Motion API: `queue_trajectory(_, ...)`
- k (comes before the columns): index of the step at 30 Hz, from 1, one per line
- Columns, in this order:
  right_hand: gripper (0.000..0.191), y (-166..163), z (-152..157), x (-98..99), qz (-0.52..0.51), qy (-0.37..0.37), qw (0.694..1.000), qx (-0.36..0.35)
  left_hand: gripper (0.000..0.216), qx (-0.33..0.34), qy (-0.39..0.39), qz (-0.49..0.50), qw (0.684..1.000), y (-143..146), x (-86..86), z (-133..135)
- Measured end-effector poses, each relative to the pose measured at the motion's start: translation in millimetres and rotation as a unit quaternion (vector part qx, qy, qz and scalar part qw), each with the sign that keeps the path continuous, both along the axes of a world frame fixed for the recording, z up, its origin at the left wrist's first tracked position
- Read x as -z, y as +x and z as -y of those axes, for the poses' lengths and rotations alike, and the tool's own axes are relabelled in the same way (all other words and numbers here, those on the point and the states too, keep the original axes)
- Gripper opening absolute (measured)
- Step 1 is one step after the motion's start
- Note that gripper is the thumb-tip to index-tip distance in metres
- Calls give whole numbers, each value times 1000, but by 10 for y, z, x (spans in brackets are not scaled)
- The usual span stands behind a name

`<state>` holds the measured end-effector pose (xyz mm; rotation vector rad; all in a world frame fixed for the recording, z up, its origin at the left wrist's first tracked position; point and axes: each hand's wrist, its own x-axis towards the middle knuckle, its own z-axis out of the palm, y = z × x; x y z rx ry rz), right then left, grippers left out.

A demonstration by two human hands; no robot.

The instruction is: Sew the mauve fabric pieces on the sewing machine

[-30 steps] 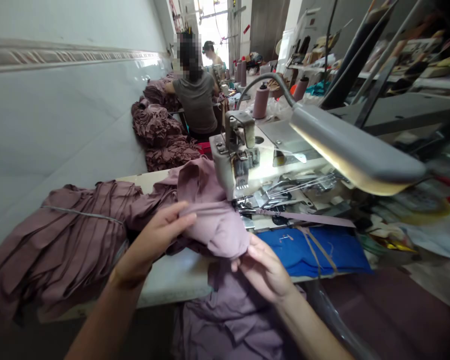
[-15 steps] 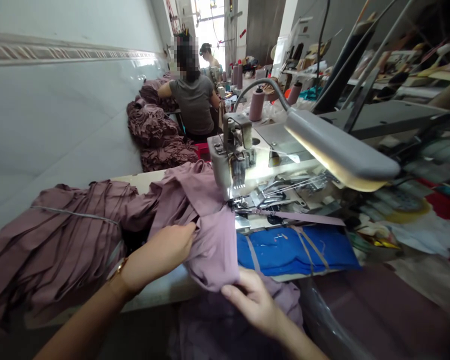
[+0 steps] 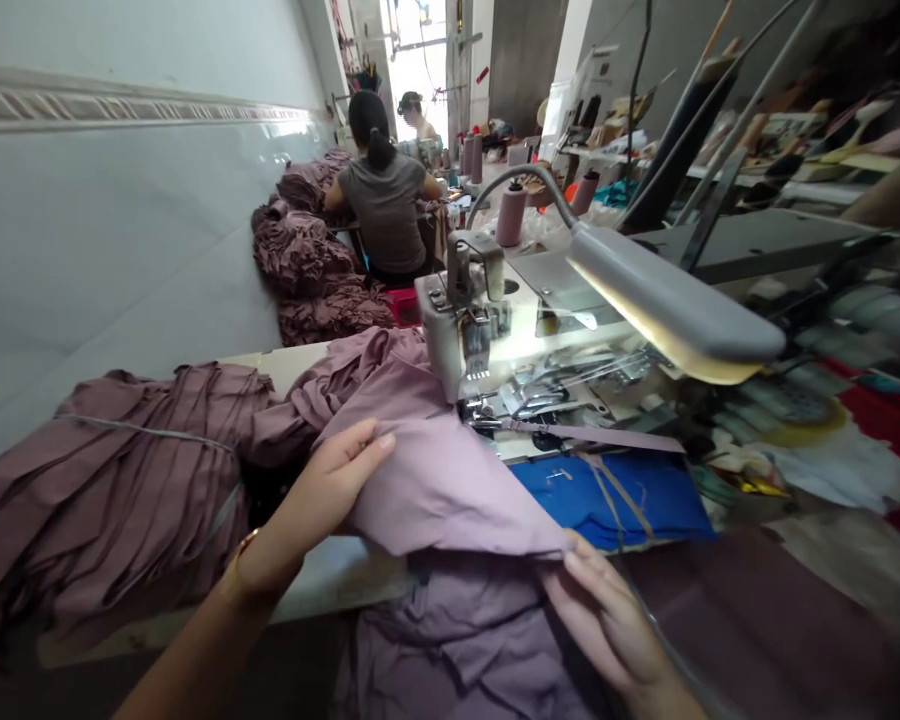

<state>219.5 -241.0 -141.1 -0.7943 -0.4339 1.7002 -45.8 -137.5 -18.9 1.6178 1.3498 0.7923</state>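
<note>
A mauve fabric piece (image 3: 442, 480) is stretched between my two hands, its far edge close to the needle area of a sewing machine (image 3: 461, 330). My left hand (image 3: 345, 470) pinches the fabric on its left side, thumb and fingers together. At the near right corner, my right hand (image 3: 607, 610) grips the edge between thumb and fingers. A narrow mauve strip (image 3: 600, 436) runs into the machine from the right. More mauve cloth (image 3: 472, 640) hangs in folds below the table edge. Whether the needles are in the fabric, I cannot tell.
A tied mauve bundle (image 3: 120, 470) lies on the left of the table. Blue padding (image 3: 592, 490) covers the machine's front. A lamp (image 3: 675, 300) reaches over the machine. Ahead, a person (image 3: 390, 200) sits beside heaped fabric (image 3: 300, 250); another person is farther back.
My right hand has moved right, drawing the fabric corner out into a taut, flat triangle. My left hand has shifted slightly left and its thumb now shows on top.
</note>
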Motion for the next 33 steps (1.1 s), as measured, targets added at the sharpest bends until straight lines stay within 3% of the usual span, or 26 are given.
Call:
queue_trajectory(5,12,-207,-238,18,61,18,997,-34,28,-7,78,-47,996,5,-94,-300)
queue_trajectory(11,19,-267,-447,72,231,72,970,-33,27,15,193,-167,967,-50,-270,-739)
queue_trajectory(13,22,-268,-498,38,265,85,960,-30,26,-2,255,-227,940,-50,-265,-850)
queue_trajectory(16,31,-325,-548,-44,309,101,946,1,23,-73,392,-312,862,51,-118,-772)
queue_trajectory(18,38,-387,-568,-96,343,112,932,28,33,-17,479,-309,821,193,70,-526)
queue_trajectory(20,42,-442,-587,-136,373,128,918,40,39,147,509,-267,805,353,281,-216)
queue_trajectory(21,41,-461,-599,-152,388,138,910,43,38,203,494,-264,803,423,374,-77)
queue_trajectory(23,35,-477,-633,-179,428,164,888,47,33,235,442,-279,820,518,507,110)
queue_trajectory(27,21,-439,-725,-221,534,217,815,49,26,188,384,-298,854,521,576,108)
queue_trajectory(33,26,-358,-819,-277,634,311,706,54,29,153,374,-262,877,432,617,-125)
